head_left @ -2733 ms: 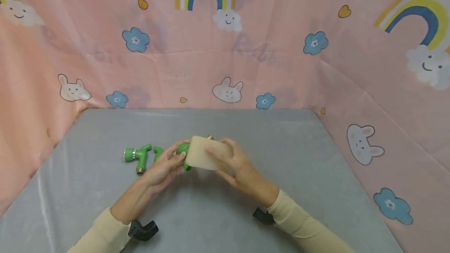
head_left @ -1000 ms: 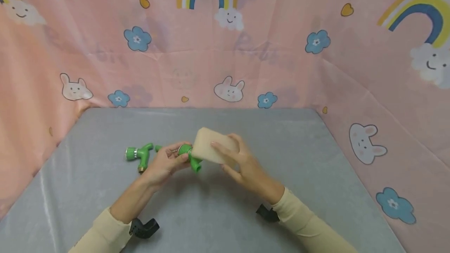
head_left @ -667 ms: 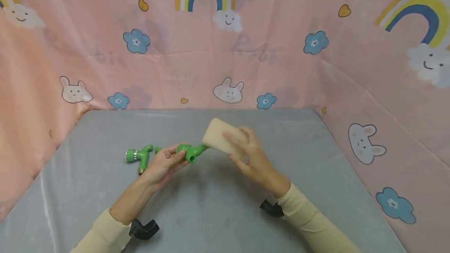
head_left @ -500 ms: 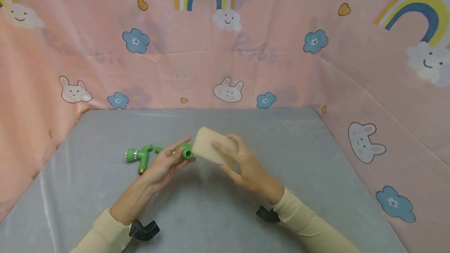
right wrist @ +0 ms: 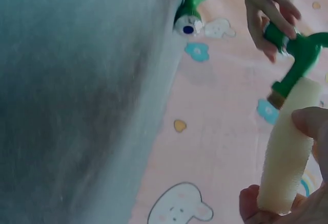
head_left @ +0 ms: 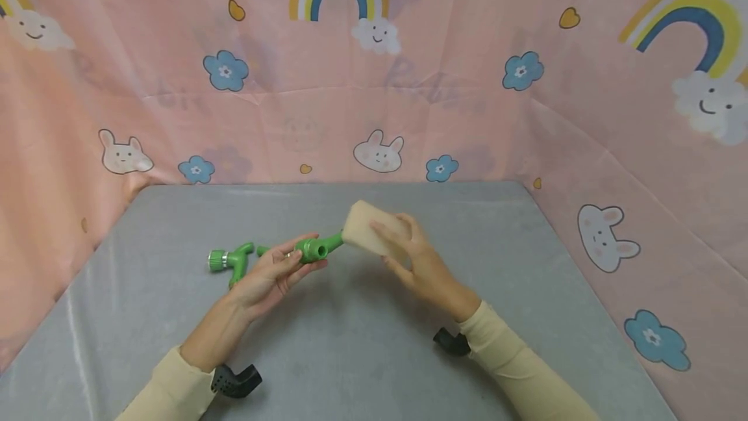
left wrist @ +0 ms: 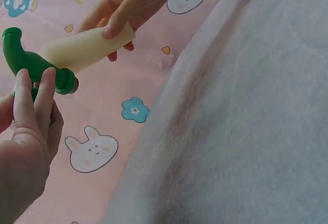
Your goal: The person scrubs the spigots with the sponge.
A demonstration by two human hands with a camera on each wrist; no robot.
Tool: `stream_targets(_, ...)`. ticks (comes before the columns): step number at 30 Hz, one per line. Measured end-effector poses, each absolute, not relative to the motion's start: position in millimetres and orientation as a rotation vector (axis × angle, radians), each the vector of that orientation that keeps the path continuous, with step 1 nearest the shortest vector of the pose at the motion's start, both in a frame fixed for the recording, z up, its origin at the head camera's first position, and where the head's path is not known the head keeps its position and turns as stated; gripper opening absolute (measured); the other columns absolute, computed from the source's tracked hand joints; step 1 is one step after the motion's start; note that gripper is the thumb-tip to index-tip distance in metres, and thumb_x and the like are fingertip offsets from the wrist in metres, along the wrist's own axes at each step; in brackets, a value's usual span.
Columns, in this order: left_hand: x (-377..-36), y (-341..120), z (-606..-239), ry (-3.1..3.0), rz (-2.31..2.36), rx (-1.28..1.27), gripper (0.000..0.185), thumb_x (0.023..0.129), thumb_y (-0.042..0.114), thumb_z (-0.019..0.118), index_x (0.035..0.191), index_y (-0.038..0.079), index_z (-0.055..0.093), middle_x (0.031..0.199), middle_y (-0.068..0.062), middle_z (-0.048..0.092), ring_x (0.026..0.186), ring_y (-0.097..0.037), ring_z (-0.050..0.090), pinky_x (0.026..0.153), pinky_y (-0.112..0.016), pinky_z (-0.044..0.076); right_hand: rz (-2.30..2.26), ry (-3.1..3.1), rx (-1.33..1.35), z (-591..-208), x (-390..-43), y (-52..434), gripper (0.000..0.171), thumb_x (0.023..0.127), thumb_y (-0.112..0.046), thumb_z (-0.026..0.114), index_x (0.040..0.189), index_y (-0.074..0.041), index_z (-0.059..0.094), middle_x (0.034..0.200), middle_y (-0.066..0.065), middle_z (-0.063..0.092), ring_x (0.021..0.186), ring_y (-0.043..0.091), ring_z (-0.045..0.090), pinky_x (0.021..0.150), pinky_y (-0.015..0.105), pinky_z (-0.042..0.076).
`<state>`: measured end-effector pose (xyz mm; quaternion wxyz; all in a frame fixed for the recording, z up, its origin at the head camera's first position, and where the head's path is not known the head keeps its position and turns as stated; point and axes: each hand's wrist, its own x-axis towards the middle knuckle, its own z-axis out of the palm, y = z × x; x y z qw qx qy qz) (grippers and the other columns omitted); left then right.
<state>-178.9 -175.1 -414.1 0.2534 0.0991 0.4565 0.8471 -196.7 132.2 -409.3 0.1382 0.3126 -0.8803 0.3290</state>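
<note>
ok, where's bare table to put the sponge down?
Bare grey table lies right of the right hand, out to the pink cloth, also the far strip behind the sponge and the near middle between the sleeves. Crowded: left of centre, by the left hand, held fitting, second fitting.

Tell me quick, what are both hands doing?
Left hand: holding the green tap.
Right hand: holding the sponge.

A beige sponge (right wrist: 287, 147), pinched between right-hand fingers (right wrist: 312, 121), touches the green tap (right wrist: 300, 55) gripped by the left hand (right wrist: 269, 8).
</note>
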Motion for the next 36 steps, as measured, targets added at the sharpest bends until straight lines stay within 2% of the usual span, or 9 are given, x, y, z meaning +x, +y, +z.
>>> stream_targets(2,-181,-175,-415,1.276,2.302,0.26,0.046,0.106,0.014,0.049,0.151,0.008,0.041,0.127,0.003,0.07,0.114,-0.014,0.071,0.095,-0.015,0.053,0.94,-2.568,0.875,-407,-200,135,0.057,0.097,-0.015,0.068,0.151,-0.023,0.049,0.148,0.023,0.037,0.13,0.042,0.047,0.096,0.057,0.052)
stream_targets(6,-183,-175,-420,1.392,2.271,0.236,0.025,0.107,0.021,0.048,0.127,0.02,0.062,0.119,0.004,0.074,0.111,-0.01,0.072,0.094,-0.018,0.055,0.944,-2.563,0.86,-404,-200,138,0.056,0.097,-0.015,0.068,0.15,-0.023,0.051,0.147,0.023,0.037,0.128,0.041,0.047,0.094,0.054,0.052)
stream_targets(12,-179,-171,-426,1.501,2.194,0.262,0.027,0.109,0.029,0.043,0.113,0.025,0.07,0.107,0.008,0.078,0.103,-0.005,0.073,0.094,-0.019,0.056,1.052,-2.419,1.058,-403,-189,128,0.057,0.092,-0.011,0.071,0.146,-0.018,0.055,0.144,0.024,0.04,0.127,0.041,0.048,0.092,0.051,0.053)
stream_targets(16,-174,-167,-424,1.428,2.19,0.278,0.028,0.109,0.03,0.043,0.112,0.022,0.07,0.105,0.006,0.078,0.1,-0.006,0.073,0.089,-0.018,0.057,1.062,-2.396,1.109,-406,-180,120,0.059,0.093,-0.013,0.071,0.149,-0.021,0.051,0.146,0.024,0.039,0.128,0.042,0.049,0.093,0.053,0.054)
stream_targets(23,-172,-166,-414,1.327,2.213,0.363,0.034,0.112,0.022,0.038,0.11,0.017,0.072,0.102,0.003,0.078,0.097,-0.007,0.074,0.086,-0.017,0.058,1.003,-2.424,1.029,-408,-181,119,0.061,0.092,-0.011,0.073,0.149,-0.023,0.052,0.145,0.022,0.04,0.127,0.04,0.05,0.093,0.054,0.055)
stream_targets(30,-174,-171,-409,1.289,2.254,0.258,0.025,0.11,0.018,0.042,0.12,0.014,0.064,0.108,-0.001,0.076,0.101,-0.01,0.074,0.089,-0.017,0.057,0.96,-2.474,0.954,-410,-190,125,0.059,0.091,-0.011,0.075,0.146,-0.022,0.056,0.143,0.022,0.042,0.123,0.04,0.052,0.094,0.053,0.053)
stream_targets(36,-174,-172,-413,1.3,2.201,0.364,0.031,0.113,0.022,0.034,0.126,0.011,0.059,0.114,-0.001,0.075,0.107,-0.01,0.072,0.095,-0.018,0.055,0.974,-2.369,0.996,-408,-186,124,0.065,0.091,-0.01,0.073,0.151,-0.021,0.048,0.142,0.024,0.039,0.119,0.039,0.051,0.086,0.048,0.055)
